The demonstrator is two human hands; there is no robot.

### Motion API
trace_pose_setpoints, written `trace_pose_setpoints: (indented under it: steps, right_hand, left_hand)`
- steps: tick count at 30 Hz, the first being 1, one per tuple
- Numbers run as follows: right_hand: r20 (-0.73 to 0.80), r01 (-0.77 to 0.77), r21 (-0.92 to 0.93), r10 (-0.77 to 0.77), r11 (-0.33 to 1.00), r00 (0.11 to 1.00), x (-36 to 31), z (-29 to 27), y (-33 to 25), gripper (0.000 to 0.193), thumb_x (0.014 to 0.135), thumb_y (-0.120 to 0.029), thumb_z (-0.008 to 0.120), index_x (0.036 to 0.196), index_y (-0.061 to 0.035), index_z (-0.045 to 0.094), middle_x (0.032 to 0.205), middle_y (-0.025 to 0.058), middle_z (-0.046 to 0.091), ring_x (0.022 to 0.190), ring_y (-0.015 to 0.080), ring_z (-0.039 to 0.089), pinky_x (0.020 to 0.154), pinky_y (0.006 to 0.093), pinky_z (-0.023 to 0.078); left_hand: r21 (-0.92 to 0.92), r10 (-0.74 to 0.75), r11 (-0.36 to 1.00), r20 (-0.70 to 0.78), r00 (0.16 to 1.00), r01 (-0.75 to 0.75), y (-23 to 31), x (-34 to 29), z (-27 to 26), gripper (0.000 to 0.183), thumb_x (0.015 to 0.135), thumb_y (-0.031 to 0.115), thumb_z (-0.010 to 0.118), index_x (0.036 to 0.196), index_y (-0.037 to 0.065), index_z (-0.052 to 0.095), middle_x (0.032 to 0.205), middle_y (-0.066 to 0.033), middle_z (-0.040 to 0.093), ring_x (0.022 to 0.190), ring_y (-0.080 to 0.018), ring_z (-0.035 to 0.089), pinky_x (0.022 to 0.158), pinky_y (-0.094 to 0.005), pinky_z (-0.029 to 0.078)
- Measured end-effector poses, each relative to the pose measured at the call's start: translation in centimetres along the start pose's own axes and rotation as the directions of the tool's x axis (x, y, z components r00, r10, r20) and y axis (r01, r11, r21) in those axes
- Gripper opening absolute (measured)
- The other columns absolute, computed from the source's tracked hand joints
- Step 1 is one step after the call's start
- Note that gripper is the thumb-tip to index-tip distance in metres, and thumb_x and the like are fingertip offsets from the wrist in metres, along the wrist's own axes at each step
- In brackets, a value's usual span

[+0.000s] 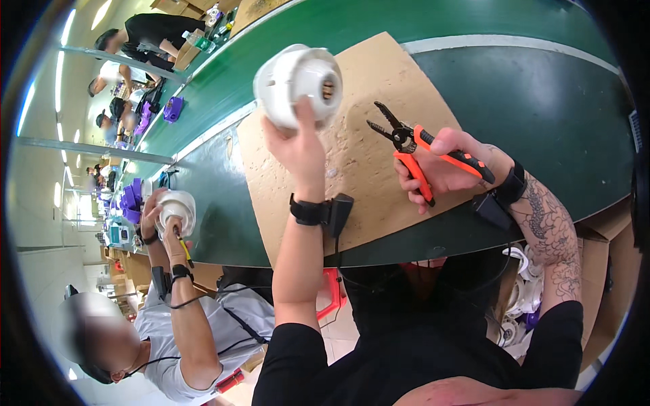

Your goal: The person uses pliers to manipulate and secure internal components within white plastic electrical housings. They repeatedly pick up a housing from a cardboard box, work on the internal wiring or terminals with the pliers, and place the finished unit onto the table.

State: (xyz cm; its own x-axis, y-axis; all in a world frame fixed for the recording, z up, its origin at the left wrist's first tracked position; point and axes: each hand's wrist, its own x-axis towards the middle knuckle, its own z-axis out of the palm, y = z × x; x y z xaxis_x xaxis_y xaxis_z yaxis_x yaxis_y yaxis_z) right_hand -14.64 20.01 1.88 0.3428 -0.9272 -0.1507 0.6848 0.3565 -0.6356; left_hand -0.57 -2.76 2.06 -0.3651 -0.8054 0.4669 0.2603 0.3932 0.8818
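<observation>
My left hand [296, 150] is closed around a round white plastic housing [276, 84], lifted over the cardboard sheet [298, 203]. The housing is tilted to the right, and copper-coloured parts show inside the round opening at its centre. To the right, my right hand [450, 162] grips wire-stripping pliers [418, 150] with orange and black handles. Their black jaws are spread apart and point up and to the left, with nothing between them. The pliers and the housing are apart from each other.
The cardboard lies on a green workbench [514, 101]. At left, a co-worker [183, 325] holds a similar white housing [177, 211] and a yellow-and-black tool. A cardboard box [599, 271] with white parts [518, 298] stands low at right. Purple parts [132, 196] sit farther along the bench.
</observation>
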Motion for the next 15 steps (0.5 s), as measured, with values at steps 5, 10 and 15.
trace_pose_setpoints:
  steps: [5, 10, 15]
  right_hand:
    - [0.063, 0.179, -0.001, -0.179, 0.984, 0.982, -0.1, -0.8, 0.0, 0.061, 0.091, -0.060, 0.054, 0.128, -0.0124, 0.049, 0.109, 0.0092, 0.061, 0.107, 0.0337, 0.068, 0.090, 0.0540, 0.056]
    - [-0.089, 0.222, 0.039, -0.218, 0.974, 0.972, -0.2, -2.1, -0.8, 0.047, 0.094, -0.042, 0.061, 0.128, -0.0098, 0.053, 0.107, 0.0116, 0.065, 0.093, 0.0308, 0.070, 0.085, 0.0502, 0.059]
    - [-0.302, 0.217, -0.173, -0.261, 0.961, 0.917, 0.0, -1.3, -1.4, 0.027, 0.093, -0.029, 0.066, 0.109, -0.0094, 0.056, 0.095, 0.0090, 0.066, 0.088, 0.0234, 0.069, 0.073, 0.0393, 0.058]
  left_hand:
    - [-0.547, -0.360, 0.781, 0.002, 0.933, 0.302, 0.2, 1.5, -0.4, 0.039, 0.109, 0.032, 0.058, 0.134, 0.004, 0.054, 0.123, -0.0070, 0.069, 0.104, -0.0181, 0.071, 0.077, -0.0316, 0.059]
    - [-0.442, -0.467, 0.760, 0.140, 0.873, 0.477, -0.4, -0.1, 0.5, 0.038, 0.110, 0.037, 0.054, 0.134, 0.008, 0.057, 0.123, -0.0067, 0.070, 0.108, -0.0171, 0.069, 0.085, -0.0346, 0.058]
    - [-0.382, -0.504, 0.737, 0.240, 0.829, 0.558, -1.2, -1.2, 0.9, 0.039, 0.111, 0.037, 0.051, 0.137, 0.009, 0.057, 0.127, -0.0047, 0.068, 0.112, -0.0176, 0.067, 0.089, -0.0358, 0.055]
